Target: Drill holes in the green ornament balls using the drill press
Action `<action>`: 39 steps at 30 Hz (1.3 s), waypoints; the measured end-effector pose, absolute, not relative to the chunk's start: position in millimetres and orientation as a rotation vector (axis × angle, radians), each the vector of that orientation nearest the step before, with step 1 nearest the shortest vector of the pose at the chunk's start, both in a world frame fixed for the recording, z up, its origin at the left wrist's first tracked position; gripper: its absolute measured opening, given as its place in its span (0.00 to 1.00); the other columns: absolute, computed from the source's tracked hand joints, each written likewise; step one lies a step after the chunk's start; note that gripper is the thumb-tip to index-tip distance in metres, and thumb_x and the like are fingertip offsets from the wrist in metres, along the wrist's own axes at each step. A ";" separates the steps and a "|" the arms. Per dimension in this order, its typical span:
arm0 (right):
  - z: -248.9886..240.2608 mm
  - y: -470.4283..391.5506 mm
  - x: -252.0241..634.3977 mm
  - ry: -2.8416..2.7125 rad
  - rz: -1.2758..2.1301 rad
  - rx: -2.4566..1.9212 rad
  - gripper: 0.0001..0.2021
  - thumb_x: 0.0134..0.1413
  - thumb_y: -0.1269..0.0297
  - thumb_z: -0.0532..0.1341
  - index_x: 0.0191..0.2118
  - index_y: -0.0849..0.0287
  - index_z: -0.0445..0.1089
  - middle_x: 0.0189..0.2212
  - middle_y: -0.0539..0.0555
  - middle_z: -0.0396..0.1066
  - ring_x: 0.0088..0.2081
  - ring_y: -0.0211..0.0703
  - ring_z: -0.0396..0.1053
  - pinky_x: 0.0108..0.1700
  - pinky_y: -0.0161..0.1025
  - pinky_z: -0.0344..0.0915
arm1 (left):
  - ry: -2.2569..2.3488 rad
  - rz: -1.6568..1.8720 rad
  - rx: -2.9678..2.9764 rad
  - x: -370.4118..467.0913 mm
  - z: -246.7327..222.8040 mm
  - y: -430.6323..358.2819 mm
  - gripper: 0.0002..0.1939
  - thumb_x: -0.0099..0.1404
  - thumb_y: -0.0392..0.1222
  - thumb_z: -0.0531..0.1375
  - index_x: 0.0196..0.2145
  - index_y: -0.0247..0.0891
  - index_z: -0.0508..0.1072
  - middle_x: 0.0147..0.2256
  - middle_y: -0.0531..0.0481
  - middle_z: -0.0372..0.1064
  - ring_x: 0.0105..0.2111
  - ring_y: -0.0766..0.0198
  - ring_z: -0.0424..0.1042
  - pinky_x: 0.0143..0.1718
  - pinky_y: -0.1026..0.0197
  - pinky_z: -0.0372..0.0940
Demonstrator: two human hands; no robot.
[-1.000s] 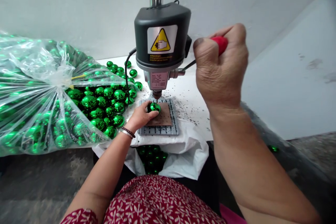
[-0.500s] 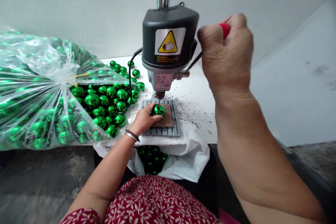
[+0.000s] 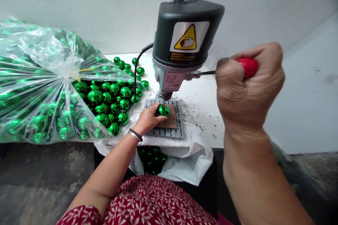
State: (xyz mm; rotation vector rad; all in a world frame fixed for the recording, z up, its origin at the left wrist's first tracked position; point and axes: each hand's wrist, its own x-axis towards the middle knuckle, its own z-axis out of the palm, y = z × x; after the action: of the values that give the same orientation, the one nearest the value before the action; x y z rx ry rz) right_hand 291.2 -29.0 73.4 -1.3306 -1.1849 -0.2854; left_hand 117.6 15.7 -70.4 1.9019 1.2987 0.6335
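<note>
I see the left hand (image 3: pixel 149 119) pinching a shiny green ball (image 3: pixel 162 110) under the thin bit of a dark grey drill press (image 3: pixel 186 37), over a square brown board (image 3: pixel 171 115) on a grey slotted metal plate (image 3: pixel 180 126). The right hand (image 3: pixel 249 84) grips the lever's red knob (image 3: pixel 248 68). To the left, I see a clear plastic bag (image 3: pixel 52 63) bulging with green balls.
</note>
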 end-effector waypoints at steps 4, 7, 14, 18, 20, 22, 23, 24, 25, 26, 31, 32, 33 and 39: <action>59.9 -34.2 292.3 -1.217 -0.367 -1.295 0.05 0.51 0.66 0.57 0.29 0.61 0.60 0.22 0.44 0.58 0.25 0.24 0.54 0.31 0.29 0.57 | 1.312 0.645 1.907 118.2 -71.0 14.6 0.28 0.58 0.42 0.68 0.57 0.43 0.73 0.51 0.50 0.77 0.50 0.55 0.75 0.54 0.58 0.67; 49.8 -36.3 293.8 -1.220 -0.400 -1.267 0.05 0.51 0.66 0.58 0.30 0.61 0.61 0.22 0.44 0.59 0.25 0.24 0.56 0.31 0.29 0.57 | 1.307 0.666 1.923 118.9 -72.0 14.2 0.27 0.58 0.41 0.68 0.56 0.43 0.73 0.51 0.49 0.77 0.51 0.55 0.75 0.55 0.58 0.66; 36.3 -40.4 290.5 -1.193 -0.363 -1.281 0.05 0.54 0.64 0.58 0.32 0.58 0.60 0.26 0.47 0.61 0.29 0.30 0.62 0.34 0.33 0.60 | 1.315 0.655 1.923 120.4 -70.1 13.4 0.29 0.58 0.40 0.68 0.58 0.40 0.72 0.54 0.46 0.75 0.53 0.53 0.74 0.57 0.55 0.66; 24.4 -42.0 288.7 -1.160 -0.393 -1.274 0.06 0.55 0.62 0.58 0.33 0.58 0.61 0.26 0.47 0.63 0.28 0.31 0.63 0.33 0.34 0.61 | 1.308 0.642 1.903 120.5 -66.6 12.0 0.30 0.58 0.40 0.68 0.58 0.37 0.71 0.53 0.44 0.75 0.52 0.51 0.74 0.56 0.54 0.66; 17.5 -42.9 288.5 -1.156 -0.410 -1.263 0.07 0.55 0.61 0.59 0.33 0.58 0.62 0.26 0.48 0.64 0.28 0.31 0.63 0.33 0.35 0.62 | 1.297 0.643 1.895 120.4 -65.2 11.1 0.28 0.59 0.40 0.67 0.57 0.37 0.72 0.51 0.45 0.76 0.50 0.52 0.75 0.54 0.55 0.67; 11.1 -43.9 288.3 -1.156 -0.424 -1.257 0.07 0.56 0.60 0.59 0.34 0.58 0.64 0.26 0.49 0.65 0.28 0.32 0.63 0.33 0.35 0.62 | 1.290 0.642 1.890 120.2 -64.4 10.4 0.27 0.59 0.39 0.67 0.56 0.38 0.73 0.49 0.47 0.77 0.49 0.53 0.75 0.53 0.56 0.67; 8.5 -44.3 288.0 -1.154 -0.431 -1.252 0.07 0.56 0.60 0.60 0.34 0.59 0.64 0.27 0.49 0.65 0.29 0.32 0.64 0.33 0.35 0.62 | 1.288 0.641 1.892 120.1 -64.4 10.2 0.26 0.59 0.39 0.67 0.56 0.38 0.73 0.49 0.47 0.77 0.49 0.54 0.75 0.52 0.56 0.67; 6.4 -44.6 287.6 -1.154 -0.436 -1.246 0.07 0.56 0.60 0.60 0.34 0.59 0.64 0.27 0.49 0.65 0.29 0.32 0.63 0.33 0.35 0.62 | 1.285 0.639 1.895 119.9 -64.6 10.1 0.26 0.59 0.39 0.67 0.56 0.38 0.73 0.49 0.47 0.77 0.49 0.54 0.75 0.52 0.56 0.67; 4.8 -44.8 287.0 -1.152 -0.440 -1.238 0.07 0.56 0.60 0.60 0.34 0.59 0.64 0.27 0.49 0.65 0.29 0.32 0.63 0.33 0.35 0.62 | 1.283 0.639 1.896 119.8 -64.9 10.1 0.26 0.59 0.39 0.67 0.56 0.38 0.73 0.49 0.46 0.77 0.49 0.54 0.75 0.53 0.56 0.67; 3.6 -44.7 286.2 -1.149 -0.442 -1.231 0.07 0.57 0.61 0.60 0.34 0.59 0.64 0.28 0.49 0.65 0.29 0.32 0.63 0.33 0.35 0.62 | 1.280 0.641 1.893 119.6 -65.4 10.2 0.26 0.59 0.39 0.67 0.56 0.37 0.73 0.49 0.46 0.77 0.49 0.54 0.75 0.53 0.56 0.67; -2.2 -41.9 282.5 -1.133 -0.447 -1.169 0.06 0.57 0.63 0.59 0.35 0.59 0.64 0.29 0.49 0.64 0.30 0.30 0.63 0.34 0.34 0.62 | 1.266 0.657 1.865 119.7 -67.8 11.4 0.27 0.58 0.39 0.68 0.56 0.39 0.72 0.50 0.47 0.77 0.50 0.55 0.74 0.55 0.56 0.66; -4.7 -41.5 282.2 -1.125 -0.437 -1.164 0.06 0.57 0.63 0.59 0.35 0.59 0.64 0.29 0.49 0.64 0.31 0.30 0.64 0.34 0.33 0.62 | 1.259 0.660 1.864 119.7 -68.1 11.6 0.27 0.59 0.39 0.68 0.56 0.39 0.72 0.50 0.47 0.77 0.50 0.55 0.74 0.55 0.56 0.66; -7.8 -41.4 282.0 -1.118 -0.424 -1.161 0.06 0.57 0.63 0.59 0.35 0.59 0.63 0.29 0.49 0.65 0.31 0.30 0.64 0.35 0.34 0.62 | 1.251 0.662 1.866 119.7 -68.5 11.8 0.27 0.59 0.39 0.67 0.56 0.39 0.72 0.50 0.46 0.76 0.50 0.54 0.74 0.55 0.56 0.66; -20.0 -43.7 282.8 -1.128 -0.385 -1.161 0.07 0.56 0.61 0.59 0.35 0.59 0.62 0.29 0.48 0.64 0.30 0.30 0.64 0.35 0.34 0.62 | 1.280 0.669 1.873 119.3 -71.6 13.1 0.30 0.58 0.40 0.68 0.58 0.38 0.71 0.52 0.45 0.75 0.50 0.53 0.74 0.55 0.55 0.66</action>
State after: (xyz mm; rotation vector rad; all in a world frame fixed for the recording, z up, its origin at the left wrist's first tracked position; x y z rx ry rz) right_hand 282.8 -43.7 -20.0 -1.1609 -1.1276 -0.3847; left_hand 119.3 13.1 -71.6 1.8725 1.2796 0.6689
